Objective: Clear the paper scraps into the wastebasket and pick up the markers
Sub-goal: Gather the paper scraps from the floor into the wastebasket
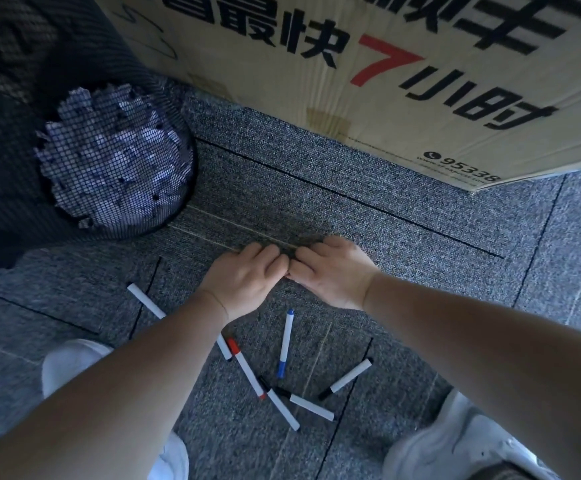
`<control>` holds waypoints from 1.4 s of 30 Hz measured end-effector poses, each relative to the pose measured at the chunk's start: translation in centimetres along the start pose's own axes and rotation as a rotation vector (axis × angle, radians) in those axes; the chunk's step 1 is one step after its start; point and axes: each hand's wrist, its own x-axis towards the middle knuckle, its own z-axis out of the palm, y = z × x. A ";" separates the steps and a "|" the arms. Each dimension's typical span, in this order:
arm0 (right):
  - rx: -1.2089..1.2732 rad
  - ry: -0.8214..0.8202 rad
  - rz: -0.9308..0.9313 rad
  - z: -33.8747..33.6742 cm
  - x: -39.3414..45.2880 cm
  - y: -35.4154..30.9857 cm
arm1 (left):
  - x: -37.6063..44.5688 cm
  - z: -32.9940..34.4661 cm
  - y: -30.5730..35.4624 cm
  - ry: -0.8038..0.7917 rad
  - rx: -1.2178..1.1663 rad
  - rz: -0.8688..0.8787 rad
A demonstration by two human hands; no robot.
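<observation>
Fingers (265, 252) curled under on both sides, knuckles almost meeting — left hand (244, 278) and right hand (330, 271) are pressed low on the carpet (316, 209), thumbs touching, and it reads as a sweep or gather of something small, though whether any scrap is pinched underneath, I cannot tell. No loose paper shows on the floor now; the paper scraps (116, 157) sit heaped inside the mesh wastebasket (178, 216), off to the left and beyond the hands. So the markers look like the job left: blue marker (285, 342) just behind the wrists, red marker (246, 367) beside it, black-capped marker (346, 379) to the right, others crossing nearby, one running under the left forearm. Cardboard box (386, 81) looms ahead, white shoes (455, 445) flank the pile — tight quarters.
</observation>
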 end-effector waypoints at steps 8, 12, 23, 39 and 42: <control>0.155 -0.103 0.002 -1.6 1.5 0.5 | 1.6 -0.9 -1.3 -0.127 -0.110 0.039; 0.200 -0.152 0.171 -2.4 1.7 0.9 | 1.5 -1.6 -2.0 -0.198 -0.153 -0.045; 0.332 -0.239 0.565 -6.0 -2.4 1.6 | -2.3 -4.1 -1.1 -0.431 -0.109 -0.280; -0.101 0.052 0.570 0.2 -3.1 -1.9 | -2.6 -1.0 0.8 -0.169 0.026 -0.302; -0.152 0.105 0.602 0.4 -2.7 -2.6 | -2.7 -0.7 0.9 -0.132 0.048 -0.263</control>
